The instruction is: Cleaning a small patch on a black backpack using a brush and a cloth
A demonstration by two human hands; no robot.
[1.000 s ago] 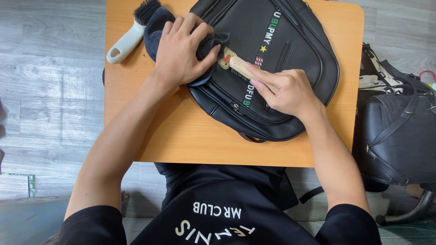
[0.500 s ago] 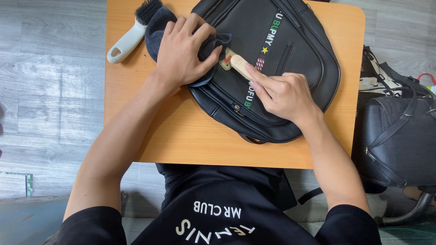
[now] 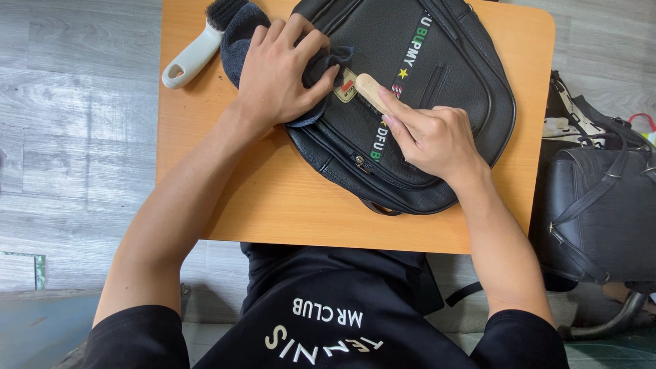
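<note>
A black backpack (image 3: 451, 75) lies flat on a small orange table (image 3: 273, 198). My left hand (image 3: 280, 68) presses a dark blue cloth (image 3: 236, 34) onto the backpack's left side. My right hand (image 3: 430, 137) grips a small wooden-handled brush (image 3: 369, 87), whose head rests on the backpack's front beside a small badge (image 3: 346, 89) and a striped band with letters.
A larger brush (image 3: 198, 48) with a white handle and black bristles lies at the table's far left corner. A second black bag (image 3: 601, 212) stands on the floor to the right of the table. Grey wood-look floor surrounds the table.
The small brush and my right hand have shifted slightly to the right and away from the badge. My left hand stays on the cloth.
</note>
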